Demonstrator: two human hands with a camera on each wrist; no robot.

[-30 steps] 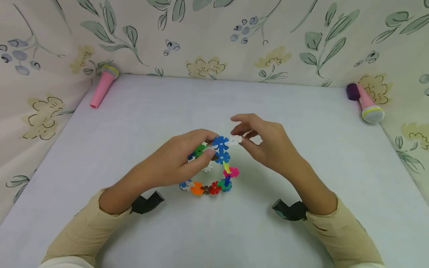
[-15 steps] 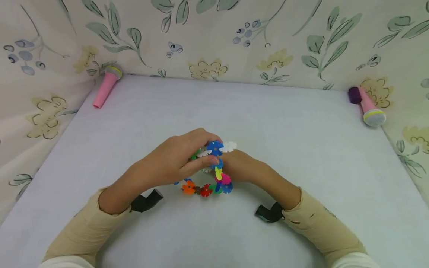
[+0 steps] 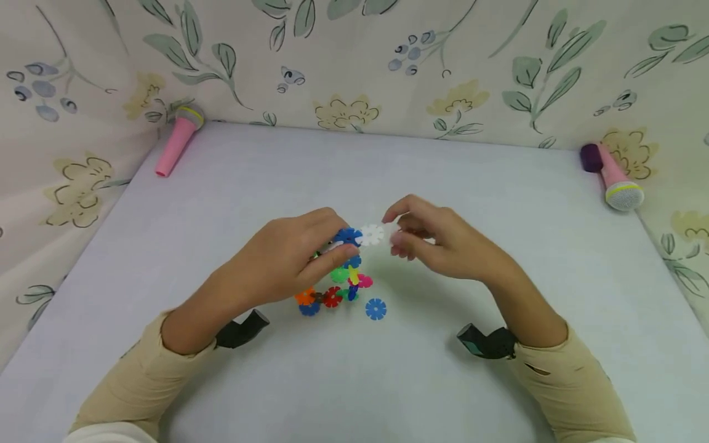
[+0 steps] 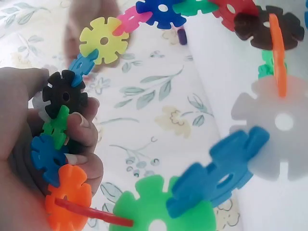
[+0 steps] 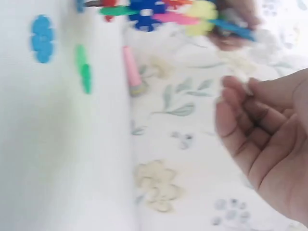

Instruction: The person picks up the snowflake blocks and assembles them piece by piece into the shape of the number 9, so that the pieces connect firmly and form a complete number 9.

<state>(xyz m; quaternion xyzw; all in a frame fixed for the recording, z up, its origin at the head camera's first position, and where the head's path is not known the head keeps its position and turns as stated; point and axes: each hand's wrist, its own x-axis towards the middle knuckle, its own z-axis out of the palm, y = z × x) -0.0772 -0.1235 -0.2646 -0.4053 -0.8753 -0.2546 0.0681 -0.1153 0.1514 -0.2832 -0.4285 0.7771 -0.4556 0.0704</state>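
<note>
Blue disc [image 3: 375, 308] dropped off; left fingers [image 3: 332, 253] grip ring [image 3: 338, 289].

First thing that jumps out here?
The bright ring of plastic snowflake discs at mid-table, gripped by the left hand. The right hand hovers beside its white disc, and a loose blue disc lies just in front. Pink toy microphones sit in both far corners.

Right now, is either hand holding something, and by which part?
The left hand grips the ring of snowflake discs at its top, around the black, green and blue discs. The right hand holds nothing.
</note>
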